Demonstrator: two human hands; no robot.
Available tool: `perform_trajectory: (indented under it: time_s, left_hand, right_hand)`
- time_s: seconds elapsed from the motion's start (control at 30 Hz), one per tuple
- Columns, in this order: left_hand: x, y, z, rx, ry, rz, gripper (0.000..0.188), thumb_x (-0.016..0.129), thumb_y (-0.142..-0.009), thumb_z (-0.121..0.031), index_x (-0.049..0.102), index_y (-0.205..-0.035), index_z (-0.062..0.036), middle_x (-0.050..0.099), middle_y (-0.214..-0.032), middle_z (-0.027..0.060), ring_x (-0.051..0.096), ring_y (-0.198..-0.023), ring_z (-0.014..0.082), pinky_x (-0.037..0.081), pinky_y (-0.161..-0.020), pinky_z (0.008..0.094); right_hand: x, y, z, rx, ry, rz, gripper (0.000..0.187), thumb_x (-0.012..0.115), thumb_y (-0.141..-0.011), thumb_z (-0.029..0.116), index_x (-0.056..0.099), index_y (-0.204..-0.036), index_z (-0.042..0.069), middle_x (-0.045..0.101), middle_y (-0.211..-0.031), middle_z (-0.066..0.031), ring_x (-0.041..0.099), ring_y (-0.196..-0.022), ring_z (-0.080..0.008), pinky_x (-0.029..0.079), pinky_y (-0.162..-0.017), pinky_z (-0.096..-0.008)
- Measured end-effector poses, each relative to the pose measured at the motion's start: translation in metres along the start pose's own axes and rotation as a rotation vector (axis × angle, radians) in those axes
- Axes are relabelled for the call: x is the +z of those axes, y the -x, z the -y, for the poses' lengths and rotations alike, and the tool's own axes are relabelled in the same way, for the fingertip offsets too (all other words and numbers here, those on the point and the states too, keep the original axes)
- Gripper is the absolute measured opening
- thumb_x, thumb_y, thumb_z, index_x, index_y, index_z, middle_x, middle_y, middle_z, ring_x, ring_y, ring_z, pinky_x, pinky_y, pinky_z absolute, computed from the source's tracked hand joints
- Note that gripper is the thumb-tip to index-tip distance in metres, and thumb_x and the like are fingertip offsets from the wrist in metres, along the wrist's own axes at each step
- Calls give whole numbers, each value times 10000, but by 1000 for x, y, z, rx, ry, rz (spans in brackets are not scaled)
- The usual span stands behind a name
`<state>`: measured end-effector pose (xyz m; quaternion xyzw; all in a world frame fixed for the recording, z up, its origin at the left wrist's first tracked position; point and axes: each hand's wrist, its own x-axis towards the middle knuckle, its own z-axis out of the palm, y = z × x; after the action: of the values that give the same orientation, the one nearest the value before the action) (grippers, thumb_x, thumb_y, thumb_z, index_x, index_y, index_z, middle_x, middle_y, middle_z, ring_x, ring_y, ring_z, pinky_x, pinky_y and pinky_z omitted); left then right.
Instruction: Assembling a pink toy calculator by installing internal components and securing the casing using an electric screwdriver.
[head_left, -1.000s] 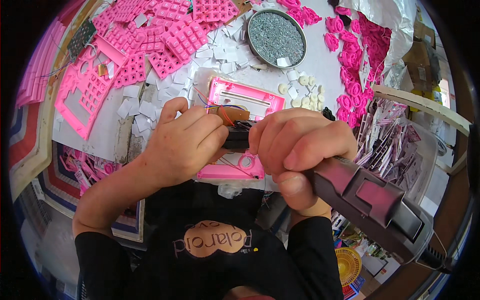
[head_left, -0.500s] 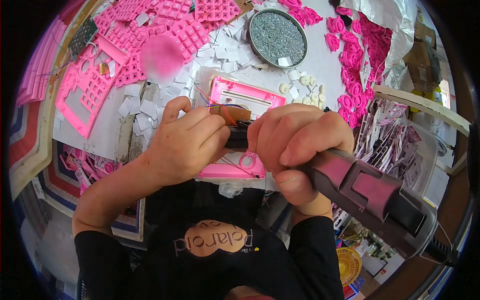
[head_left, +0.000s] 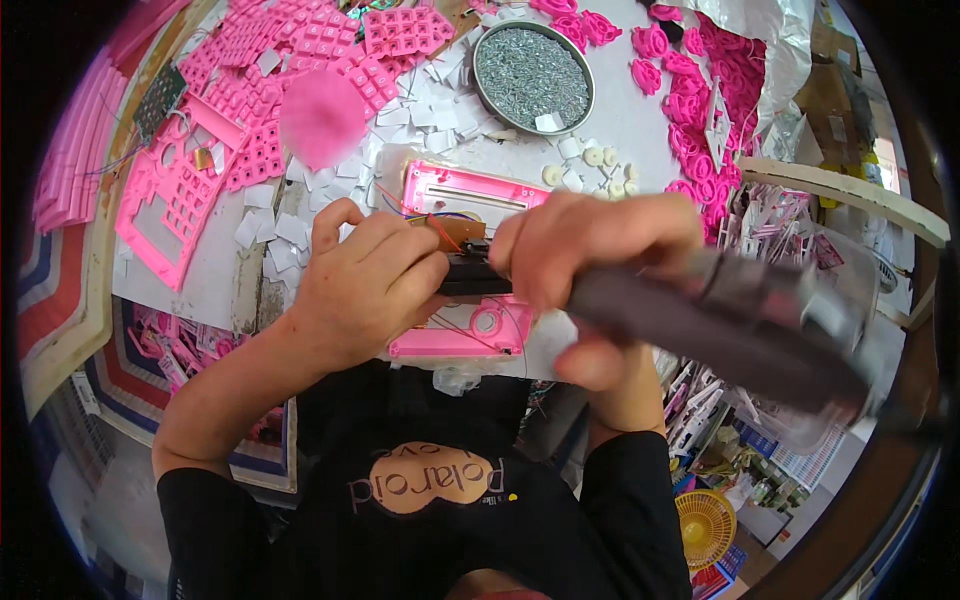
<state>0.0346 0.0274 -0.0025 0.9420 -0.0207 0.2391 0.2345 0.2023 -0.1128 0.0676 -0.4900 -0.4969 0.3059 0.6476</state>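
Left hand pinches a black block, likely stiff, best held by its ends, over the pink casing; right hand grips a dark tool.

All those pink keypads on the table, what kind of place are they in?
Probably a small assembly workshop: there are piled pink keypads, a heap of small metal parts, and a dark tool in the right hand.

The housing looks smooth plastic, the dish metal.
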Motion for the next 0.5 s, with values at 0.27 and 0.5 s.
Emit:
perform_trajectory:
  time_s: [0.27, 0.5]
  left_hand:
    - [1, -8, 8, -85, 148, 151, 509, 786, -766, -305, 625, -1191, -76, 646, -1161, 26, 584, -1005, 226, 314, -953, 449]
    - [17, 9, 8, -388, 519, -77, 798, 754, -843, -300, 361, -1459, 22, 640, -1137, 78, 571, -987, 260, 346, -967, 443]
  right_hand:
    - [-41, 62, -23, 115, 993, 282, 631, 819, -728, 93, 623, -1327, 67, 651, -1210, -111, 623, -1000, -222, 501, -801, -345]
    - [-41, 28, -9, 659, 416, -37, 322, 689, -901, 219, 684, -1121, -16, 695, -799, -125, 645, -656, -185, 512, -616, -317]
